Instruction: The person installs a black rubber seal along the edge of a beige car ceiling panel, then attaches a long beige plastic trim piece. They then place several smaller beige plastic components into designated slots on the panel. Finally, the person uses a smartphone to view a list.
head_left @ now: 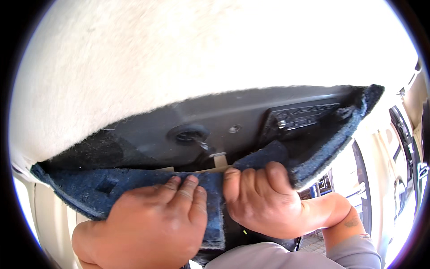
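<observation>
A thick light carpet (pixel 134 58) with a fuzzy surface spreads above, and blue felt padding (pixel 85 184) forms a flap along the lower side of an opening. My left hand (pixel 156 219) lies over this flap, fingers close together and bent, their tips near its upper edge; its thumb is hidden. Closer to the middle, my right hand (pixel 264 197) is closed in a fist around the edge of the felt, fingers curled over it. Between the hands, a corner of the felt hangs down. Behind it shows a dark grey panel (pixel 242 105).
The panel has a round black grommet (pixel 188 133) with a light piece at it, a small round plug (pixel 234 128) and a ribbed black rectangular part (pixel 304 116). A beige tab (pixel 219 160) stands by the felt edge. Vehicle door openings and trim (pixel 403 134) are at right.
</observation>
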The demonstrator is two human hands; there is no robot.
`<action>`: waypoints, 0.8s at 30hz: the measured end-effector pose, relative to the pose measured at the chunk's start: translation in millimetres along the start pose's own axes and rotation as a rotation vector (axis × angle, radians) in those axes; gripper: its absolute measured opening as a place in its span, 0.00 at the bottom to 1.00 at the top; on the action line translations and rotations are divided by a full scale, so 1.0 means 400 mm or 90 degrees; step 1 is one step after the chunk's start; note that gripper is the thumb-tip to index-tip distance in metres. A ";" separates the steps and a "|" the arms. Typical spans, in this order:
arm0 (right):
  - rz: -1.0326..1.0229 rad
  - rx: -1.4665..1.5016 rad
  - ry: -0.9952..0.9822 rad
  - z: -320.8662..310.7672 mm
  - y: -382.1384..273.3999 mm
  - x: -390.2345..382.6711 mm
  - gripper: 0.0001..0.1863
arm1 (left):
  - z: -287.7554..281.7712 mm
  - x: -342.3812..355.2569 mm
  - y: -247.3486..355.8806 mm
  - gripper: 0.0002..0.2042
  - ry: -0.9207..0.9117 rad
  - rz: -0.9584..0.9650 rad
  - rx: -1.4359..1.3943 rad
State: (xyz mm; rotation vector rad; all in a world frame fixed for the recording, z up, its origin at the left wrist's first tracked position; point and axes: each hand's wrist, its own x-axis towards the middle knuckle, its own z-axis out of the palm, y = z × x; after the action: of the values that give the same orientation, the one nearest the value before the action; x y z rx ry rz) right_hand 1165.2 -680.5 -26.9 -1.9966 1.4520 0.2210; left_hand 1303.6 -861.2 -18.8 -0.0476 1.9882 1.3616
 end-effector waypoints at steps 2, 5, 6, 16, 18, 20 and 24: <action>-0.002 0.011 0.032 0.007 0.017 0.006 0.04 | -0.007 0.005 -0.007 0.11 0.009 -0.060 0.016; 0.019 0.019 -0.008 -0.001 0.035 0.030 0.06 | -0.033 0.020 -0.014 0.14 0.031 -0.250 0.106; -0.018 0.062 0.006 0.013 0.055 0.040 0.09 | -0.030 0.034 -0.008 0.22 0.125 -0.319 0.168; 0.212 0.059 0.348 0.070 0.152 0.024 0.13 | 0.228 0.010 -0.077 0.35 0.518 -0.305 0.297; 0.196 0.042 0.295 0.051 0.126 0.046 0.12 | 0.237 0.016 -0.097 0.35 0.611 -0.274 0.280; 0.189 0.032 0.319 0.046 0.126 0.047 0.11 | 0.243 0.005 -0.091 0.35 0.664 -0.246 0.266; 0.155 0.038 0.344 0.057 0.117 0.045 0.10 | 0.295 -0.045 -0.063 0.34 0.808 -0.384 0.223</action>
State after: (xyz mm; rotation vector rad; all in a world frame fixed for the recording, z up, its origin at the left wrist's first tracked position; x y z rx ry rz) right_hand 1135.1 -689.4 -72.2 -1.9098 2.0118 -0.2823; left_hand 1389.9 -781.2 -50.6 -1.5243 2.7693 0.5196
